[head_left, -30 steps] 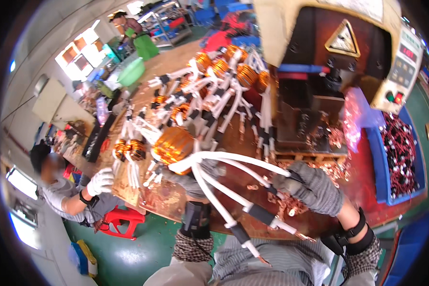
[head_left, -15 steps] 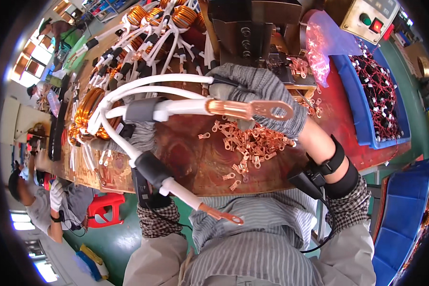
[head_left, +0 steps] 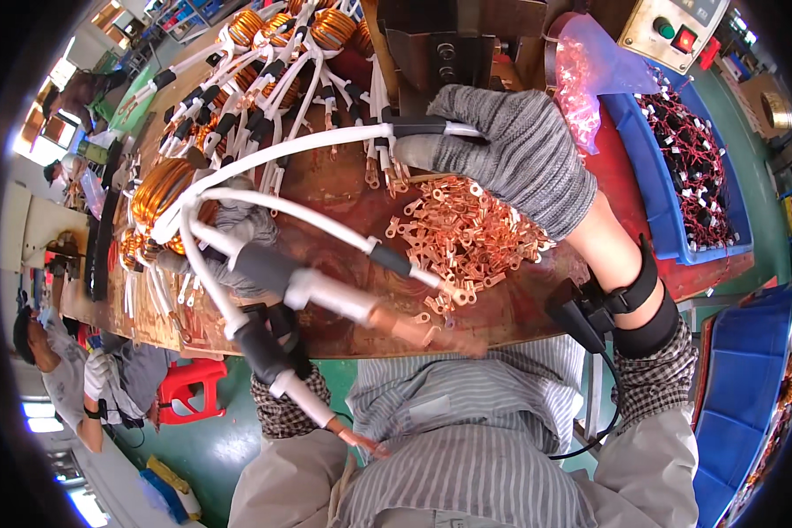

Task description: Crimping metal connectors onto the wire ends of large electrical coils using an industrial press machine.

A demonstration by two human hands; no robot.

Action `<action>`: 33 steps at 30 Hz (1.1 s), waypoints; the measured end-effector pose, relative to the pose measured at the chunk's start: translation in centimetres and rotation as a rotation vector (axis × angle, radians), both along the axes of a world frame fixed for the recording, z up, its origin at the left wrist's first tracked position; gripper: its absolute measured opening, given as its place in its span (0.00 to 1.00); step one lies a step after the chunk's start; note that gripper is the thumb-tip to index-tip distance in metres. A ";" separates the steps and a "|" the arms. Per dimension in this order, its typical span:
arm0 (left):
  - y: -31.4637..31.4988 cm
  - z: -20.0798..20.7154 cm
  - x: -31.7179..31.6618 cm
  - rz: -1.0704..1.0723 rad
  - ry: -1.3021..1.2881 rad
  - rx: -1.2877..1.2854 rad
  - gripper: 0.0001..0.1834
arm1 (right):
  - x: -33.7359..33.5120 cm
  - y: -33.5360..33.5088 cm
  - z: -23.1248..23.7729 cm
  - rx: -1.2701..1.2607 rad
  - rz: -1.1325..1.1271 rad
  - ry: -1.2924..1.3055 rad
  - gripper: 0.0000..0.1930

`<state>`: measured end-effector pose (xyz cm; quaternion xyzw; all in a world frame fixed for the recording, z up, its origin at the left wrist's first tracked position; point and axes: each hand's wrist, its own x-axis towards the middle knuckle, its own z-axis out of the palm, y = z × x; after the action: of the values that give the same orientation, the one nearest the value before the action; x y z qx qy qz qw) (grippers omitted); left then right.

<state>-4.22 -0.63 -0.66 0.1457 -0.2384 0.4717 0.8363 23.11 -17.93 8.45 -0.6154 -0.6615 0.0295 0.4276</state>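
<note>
Both hands wear grey knitted gloves and are occupied. Left hand [head_left: 245, 231], partly hidden behind the leads, appears curled around an orange copper-wound ring coil [head_left: 160, 194] at the left of the worn red-brown tabletop [head_left: 352, 189]. Right hand [head_left: 524, 163] pinches a slim black sleeve [head_left: 418, 126] near the end of one long white-sheathed lead [head_left: 304, 143], which arches across from the coil; its tip is covered by the fingers, so I cannot tell how it ends.

Three other leads fan out below, ending in copper; the thick middle one [head_left: 334, 295] is blurred, and the lowest [head_left: 304, 400] hangs past the table edge. Beneath the right hand lies a loose heap of small copper ring lugs [head_left: 471, 238], with a dark metal press [head_left: 466, 44] beyond.

The step in hand seems to be singling out this lead while the coil is steadied. As I judge it, the next move calls for a firm pinch near the tip, with the other leads kept clear.
</note>
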 end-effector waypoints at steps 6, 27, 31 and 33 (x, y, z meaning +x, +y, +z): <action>1.2 0.2 0.7 0.082 -0.062 0.008 0.39 | -0.3 0.2 -1.3 -0.051 0.240 0.270 0.16; -0.4 0.6 1.7 -0.022 0.012 -0.048 0.45 | -2.6 -3.3 -7.8 -0.335 0.130 -0.294 0.13; -0.4 0.6 2.1 -0.037 0.050 0.074 0.45 | -2.4 -3.2 -8.2 -0.312 0.048 -0.339 0.11; -1.4 1.6 3.0 -0.028 -0.048 0.119 0.43 | -1.6 -3.5 -7.0 -0.041 0.140 -0.304 0.09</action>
<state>-1.27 -2.01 0.98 0.1806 -0.2878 0.4484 0.8267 21.48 -21.40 1.47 -0.5738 -0.7591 -0.0207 0.3067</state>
